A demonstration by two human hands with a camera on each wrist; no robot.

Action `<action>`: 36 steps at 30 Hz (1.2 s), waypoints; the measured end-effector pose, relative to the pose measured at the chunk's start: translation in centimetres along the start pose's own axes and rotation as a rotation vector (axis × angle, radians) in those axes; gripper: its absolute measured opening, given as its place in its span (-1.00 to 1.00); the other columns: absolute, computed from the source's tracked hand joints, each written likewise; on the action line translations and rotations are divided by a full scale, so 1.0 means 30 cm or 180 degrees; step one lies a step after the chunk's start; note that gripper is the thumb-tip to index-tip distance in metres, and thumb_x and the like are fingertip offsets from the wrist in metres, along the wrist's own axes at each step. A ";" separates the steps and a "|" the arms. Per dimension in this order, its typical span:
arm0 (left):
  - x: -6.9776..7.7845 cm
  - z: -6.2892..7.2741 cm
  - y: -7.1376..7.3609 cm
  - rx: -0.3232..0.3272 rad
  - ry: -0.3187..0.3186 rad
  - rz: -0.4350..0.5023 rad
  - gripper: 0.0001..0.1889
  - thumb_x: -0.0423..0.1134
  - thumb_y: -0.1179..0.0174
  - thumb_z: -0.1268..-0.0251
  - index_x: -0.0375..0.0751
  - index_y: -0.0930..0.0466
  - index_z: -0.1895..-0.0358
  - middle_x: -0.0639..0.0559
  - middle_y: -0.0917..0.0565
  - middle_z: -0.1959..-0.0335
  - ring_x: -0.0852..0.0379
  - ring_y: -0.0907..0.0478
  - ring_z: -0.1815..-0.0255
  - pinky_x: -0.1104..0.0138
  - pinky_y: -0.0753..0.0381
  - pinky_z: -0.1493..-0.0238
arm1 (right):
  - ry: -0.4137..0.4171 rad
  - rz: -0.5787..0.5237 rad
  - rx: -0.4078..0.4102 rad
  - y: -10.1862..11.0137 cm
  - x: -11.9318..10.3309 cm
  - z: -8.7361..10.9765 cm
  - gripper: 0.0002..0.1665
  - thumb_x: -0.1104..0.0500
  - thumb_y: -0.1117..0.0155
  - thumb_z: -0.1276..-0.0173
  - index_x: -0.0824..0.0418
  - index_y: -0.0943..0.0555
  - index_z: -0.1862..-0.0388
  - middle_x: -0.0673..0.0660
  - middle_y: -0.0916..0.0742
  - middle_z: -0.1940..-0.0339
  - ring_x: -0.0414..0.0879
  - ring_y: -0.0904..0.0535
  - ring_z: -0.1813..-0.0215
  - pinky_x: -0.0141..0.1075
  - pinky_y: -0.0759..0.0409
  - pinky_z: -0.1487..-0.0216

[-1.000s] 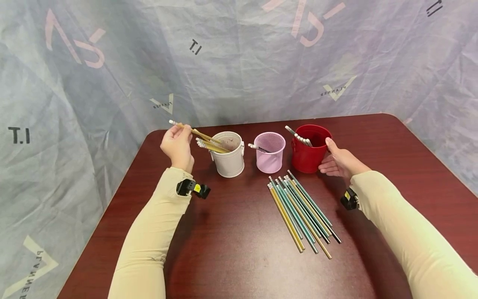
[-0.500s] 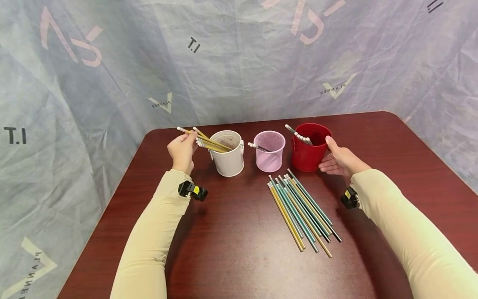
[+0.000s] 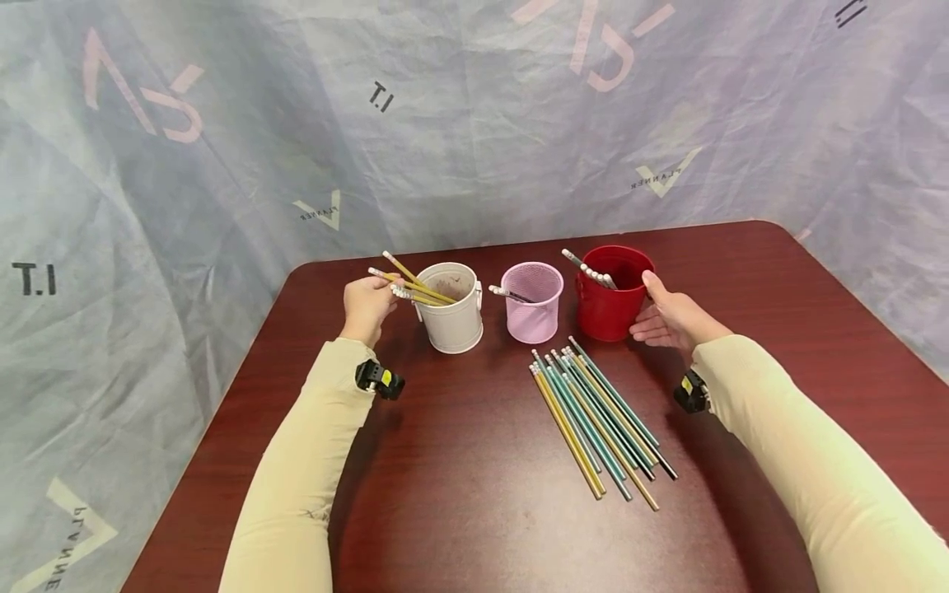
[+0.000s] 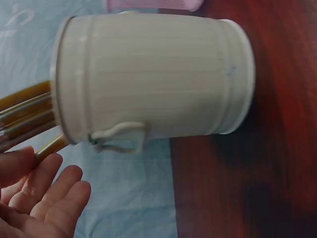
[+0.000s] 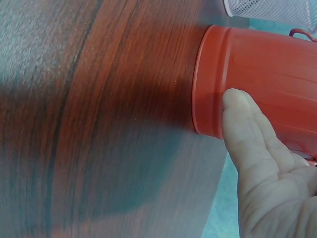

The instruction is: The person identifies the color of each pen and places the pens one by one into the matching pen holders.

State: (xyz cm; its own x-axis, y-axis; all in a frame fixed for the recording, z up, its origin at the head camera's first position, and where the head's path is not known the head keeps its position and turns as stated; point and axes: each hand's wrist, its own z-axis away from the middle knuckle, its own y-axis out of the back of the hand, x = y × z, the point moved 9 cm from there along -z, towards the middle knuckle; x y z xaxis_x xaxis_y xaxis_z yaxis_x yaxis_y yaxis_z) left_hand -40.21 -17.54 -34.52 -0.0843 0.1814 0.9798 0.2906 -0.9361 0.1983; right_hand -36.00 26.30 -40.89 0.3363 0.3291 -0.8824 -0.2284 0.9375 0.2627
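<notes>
My left hand (image 3: 365, 310) is just left of a white bucket (image 3: 454, 331), at its rim. In the left wrist view, the thumb and forefinger pinch a yellow pencil (image 4: 53, 146) whose far end goes into the bucket; the other fingers extend loosely. Several more yellow pencils (image 4: 29, 101) lean out over the same rim, erasers outward. On the right, my right hand (image 3: 678, 318) rests against a red bucket (image 3: 611, 315), thumb up by the rim. Its fingers (image 5: 242, 116) lie fairly straight along the bucket's side in the right wrist view. White-eraser pencils (image 3: 597, 277) lean inside the red bucket.
Between the buckets stands a pink mesh cup (image 3: 532, 323) with a few dark pencils (image 3: 511, 293). In front lies a loose bundle of green, yellow and dark pencils (image 3: 596, 420) on the reddish-brown table (image 3: 474, 494). A printed grey cloth (image 3: 460, 123) hangs behind the table.
My left hand has moved right and down toward the white bucket, bringing the pinched yellow pencil in over its rim. The right hand stays at the red bucket.
</notes>
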 end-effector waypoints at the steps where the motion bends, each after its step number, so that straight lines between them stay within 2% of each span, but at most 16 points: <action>1: -0.003 0.001 -0.001 -0.0004 -0.0053 -0.0122 -0.73 -0.35 -0.25 -0.26 -0.49 -0.64 0.05 -0.21 -0.68 0.09 0.39 -0.54 0.51 0.42 -0.63 0.27 | 0.0000 -0.0011 -0.0012 -0.004 -0.001 -0.001 0.16 -0.44 0.45 -0.40 0.70 -0.17 -0.25 0.15 -0.71 0.28 -0.10 -0.69 0.26 -0.24 -0.62 0.01; 7: -0.004 -0.001 0.008 0.0078 -0.0386 -0.0937 -0.73 -0.23 -0.30 -0.24 -0.40 -0.71 0.15 -0.17 -0.70 0.19 0.18 -0.52 0.32 0.43 -0.50 0.29 | -0.0015 -0.0022 -0.0003 -0.017 -0.005 -0.010 0.16 -0.45 0.43 -0.39 0.69 -0.17 -0.25 0.14 -0.71 0.29 -0.09 -0.68 0.26 -0.23 -0.62 0.00; 10: -0.003 0.000 0.017 0.0096 -0.0459 -0.1103 -0.73 -0.21 -0.30 -0.24 -0.39 -0.72 0.19 -0.21 -0.70 0.22 0.11 -0.49 0.30 0.39 -0.43 0.31 | -0.0009 -0.0010 0.0000 -0.020 -0.007 -0.018 0.14 -0.44 0.42 -0.40 0.66 -0.19 -0.24 0.13 -0.71 0.30 -0.09 -0.68 0.27 -0.22 -0.62 0.00; 13: -0.004 0.006 0.029 0.0050 -0.0489 -0.1255 -0.76 -0.25 -0.27 -0.24 -0.38 -0.72 0.19 -0.23 -0.71 0.24 0.15 -0.51 0.38 0.41 -0.44 0.37 | 0.0011 0.0026 0.0005 -0.022 -0.012 -0.024 0.12 -0.44 0.42 -0.40 0.64 -0.21 -0.23 0.13 -0.70 0.32 -0.08 -0.68 0.27 -0.22 -0.62 0.01; 16: -0.025 0.017 0.035 -0.0157 -0.0365 -0.1332 -0.75 -0.30 -0.19 -0.26 -0.40 -0.70 0.12 -0.26 -0.71 0.24 0.24 -0.56 0.47 0.40 -0.59 0.33 | 0.0033 0.0054 -0.0006 -0.024 -0.020 -0.028 0.11 -0.44 0.42 -0.40 0.63 -0.21 -0.23 0.13 -0.70 0.30 -0.08 -0.68 0.26 -0.23 -0.62 0.01; 19: -0.062 0.035 0.012 -0.0625 -0.0157 -0.1356 -0.71 -0.32 -0.13 -0.28 -0.51 -0.63 0.07 -0.33 -0.69 0.25 0.14 -0.66 0.43 0.24 -0.68 0.22 | 0.0045 0.0042 -0.0022 -0.024 -0.026 -0.027 0.11 -0.43 0.43 -0.41 0.64 -0.20 -0.24 0.13 -0.70 0.29 -0.09 -0.68 0.26 -0.24 -0.63 0.02; 22: -0.101 0.080 -0.054 -0.1286 -0.0024 -0.1624 -0.68 -0.29 -0.15 -0.29 -0.59 -0.60 0.13 -0.35 -0.70 0.35 -0.08 -0.70 0.36 0.12 -0.68 0.21 | 0.0057 0.0026 -0.0033 -0.024 -0.027 -0.027 0.11 -0.42 0.44 -0.42 0.66 -0.19 -0.24 0.12 -0.70 0.31 -0.11 -0.68 0.28 -0.24 -0.63 0.02; 24: -0.122 0.127 -0.118 -0.1713 -0.0062 -0.1973 -0.69 -0.29 -0.17 -0.25 -0.59 -0.62 0.22 -0.28 -0.70 0.46 -0.13 -0.71 0.36 0.14 -0.70 0.29 | 0.0066 0.0014 -0.0047 -0.024 -0.027 -0.028 0.10 -0.41 0.44 -0.42 0.66 -0.18 -0.25 0.13 -0.70 0.30 -0.11 -0.68 0.29 -0.23 -0.62 0.01; 26: -0.139 0.187 -0.197 -0.2066 -0.0133 -0.2312 -0.71 -0.26 -0.20 -0.22 -0.55 -0.65 0.34 -0.21 -0.69 0.56 -0.10 -0.70 0.46 0.18 -0.70 0.40 | 0.0077 0.0024 -0.0066 -0.025 -0.024 -0.028 0.10 -0.41 0.43 -0.43 0.66 -0.17 -0.26 0.16 -0.70 0.26 -0.10 -0.68 0.26 -0.21 -0.61 -0.02; 29: -0.167 0.276 -0.344 -0.2513 -0.0224 -0.2652 -0.71 -0.22 -0.21 -0.24 -0.45 -0.65 0.46 -0.12 -0.66 0.67 0.04 -0.64 0.64 0.27 -0.67 0.54 | 0.0071 0.0092 -0.0078 -0.015 -0.012 -0.023 0.10 -0.41 0.44 -0.43 0.66 -0.15 -0.27 0.21 -0.69 0.18 -0.06 -0.68 0.21 -0.18 -0.60 -0.04; 33: -0.190 0.358 -0.524 -0.2804 -0.0326 -0.2888 -0.70 -0.17 -0.21 -0.25 -0.32 -0.62 0.57 -0.05 -0.61 0.75 0.15 -0.56 0.77 0.35 -0.61 0.65 | 0.0063 0.0161 -0.0091 0.004 0.002 -0.012 0.11 -0.40 0.48 -0.43 0.69 -0.16 -0.25 0.22 -0.69 0.20 -0.04 -0.68 0.21 -0.19 -0.62 -0.01; 36: -0.184 0.390 -0.605 -0.2784 -0.0472 -0.3072 -0.69 -0.15 -0.21 -0.20 -0.25 -0.59 0.63 -0.02 -0.59 0.79 0.17 -0.54 0.80 0.39 -0.58 0.67 | 0.0077 0.0145 -0.0113 0.001 0.000 -0.011 0.12 -0.40 0.46 -0.43 0.69 -0.17 -0.24 0.19 -0.70 0.23 -0.05 -0.69 0.22 -0.21 -0.63 0.02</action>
State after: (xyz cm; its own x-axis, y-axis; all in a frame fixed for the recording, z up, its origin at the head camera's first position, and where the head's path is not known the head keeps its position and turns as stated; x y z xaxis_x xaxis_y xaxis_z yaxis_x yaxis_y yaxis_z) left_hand -33.86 1.98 -43.22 0.2120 0.8631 0.4584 -0.5429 -0.2860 0.7896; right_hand -36.32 26.29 -41.01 0.3028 0.3682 -0.8791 -0.2755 0.9168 0.2891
